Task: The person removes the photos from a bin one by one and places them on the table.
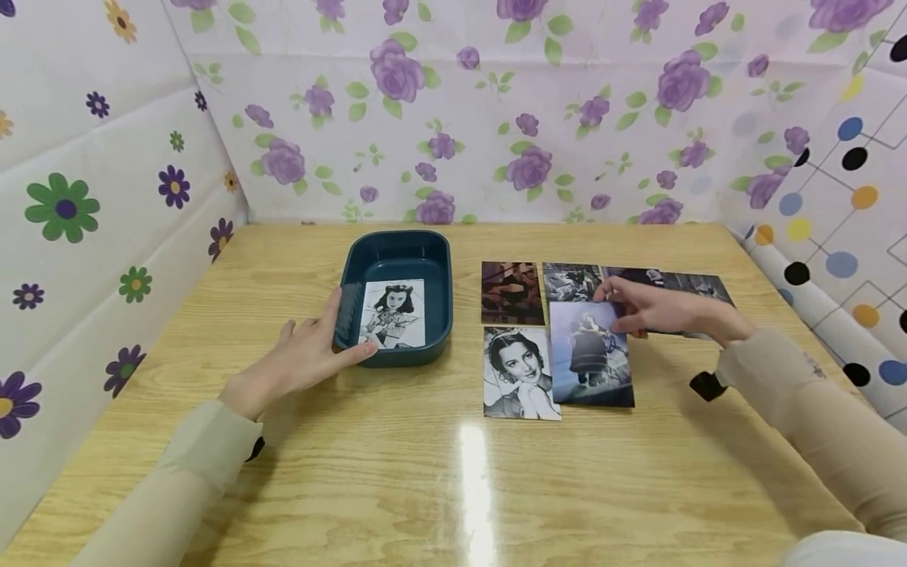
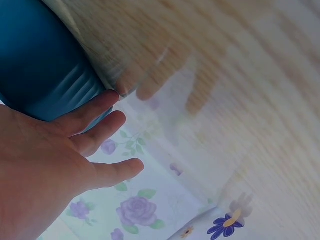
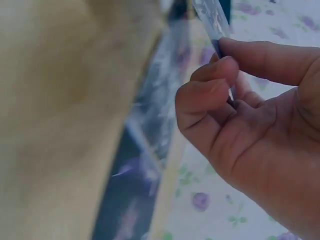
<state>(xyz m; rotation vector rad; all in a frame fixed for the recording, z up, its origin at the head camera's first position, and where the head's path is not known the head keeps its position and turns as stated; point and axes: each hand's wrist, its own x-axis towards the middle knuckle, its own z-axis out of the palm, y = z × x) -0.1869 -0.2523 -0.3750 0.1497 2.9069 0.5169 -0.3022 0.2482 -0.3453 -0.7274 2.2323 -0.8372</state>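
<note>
To the right of the teal tray [image 1: 397, 256], steadied by the flat left hand [image 1: 305, 354], a bluish photo [image 1: 591, 354] is pinched at its far edge by the right hand [image 1: 655, 309], lifting toward the tray judged next.

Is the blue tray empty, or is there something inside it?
Not empty. The blue tray holds one black-and-white photo lying flat on its bottom. The left hand rests against the tray's outer wall.
</note>
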